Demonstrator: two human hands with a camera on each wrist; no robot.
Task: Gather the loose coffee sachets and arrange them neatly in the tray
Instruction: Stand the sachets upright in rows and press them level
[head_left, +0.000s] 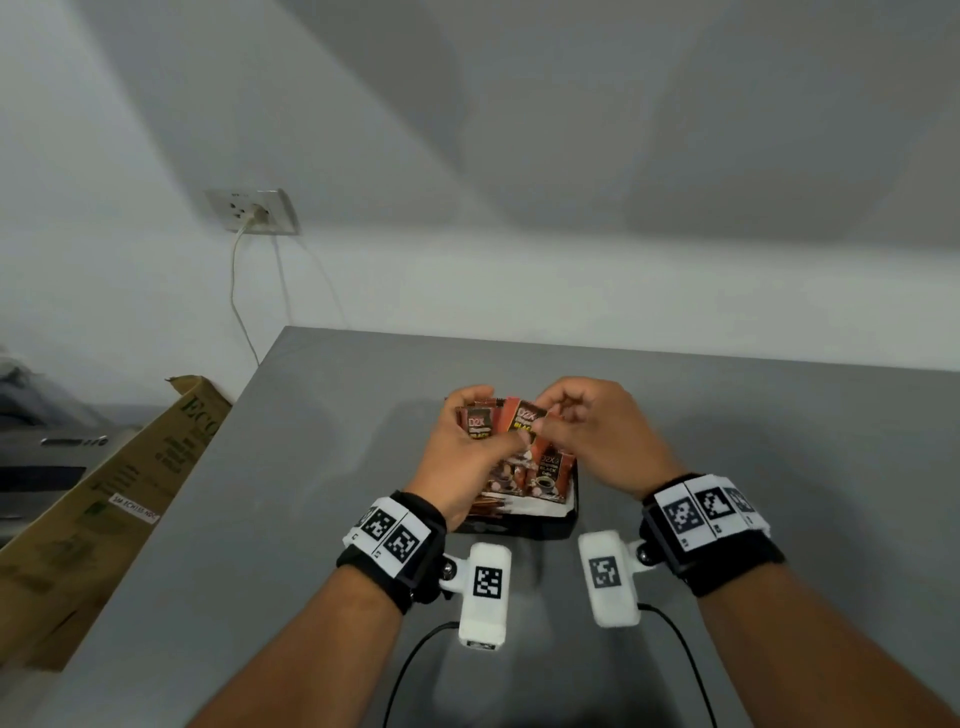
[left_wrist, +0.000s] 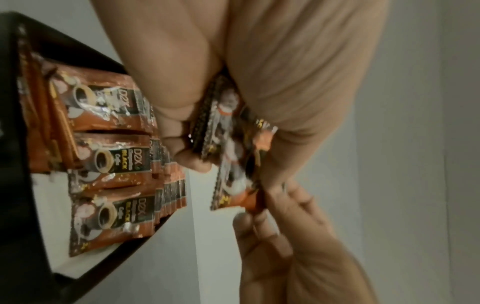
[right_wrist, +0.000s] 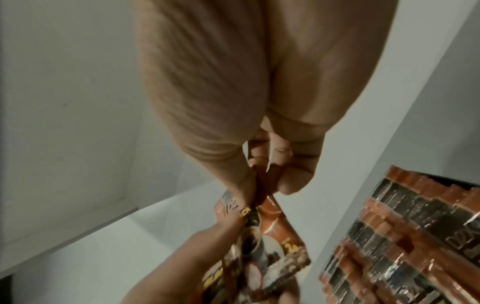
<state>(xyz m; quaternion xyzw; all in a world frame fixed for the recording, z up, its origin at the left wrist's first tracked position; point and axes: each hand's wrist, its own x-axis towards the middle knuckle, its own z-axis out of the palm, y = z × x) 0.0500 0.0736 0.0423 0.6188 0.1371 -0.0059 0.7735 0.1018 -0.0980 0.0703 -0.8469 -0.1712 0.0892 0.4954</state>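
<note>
A black tray (head_left: 519, 527) stands on the grey table, lined with rows of orange-brown coffee sachets (head_left: 550, 478). Both hands hover just above it. My left hand (head_left: 483, 421) grips a small bundle of sachets (head_left: 480, 423), seen edge-on in the left wrist view as a bundle (left_wrist: 226, 131) between thumb and fingers. My right hand (head_left: 561, 421) pinches the top edge of one sachet (head_left: 522, 415) of that bundle; the right wrist view shows this sachet (right_wrist: 275, 236) hanging below the pinch. Packed tray sachets (left_wrist: 116, 160) (right_wrist: 389, 236) lie beside the hands.
A brown cardboard box (head_left: 104, 493) leans at the table's left edge. A wall socket (head_left: 254, 210) with a plugged cable is on the white wall behind. Black camera cables (head_left: 415, 660) trail over the near part of the grey table (head_left: 260, 519).
</note>
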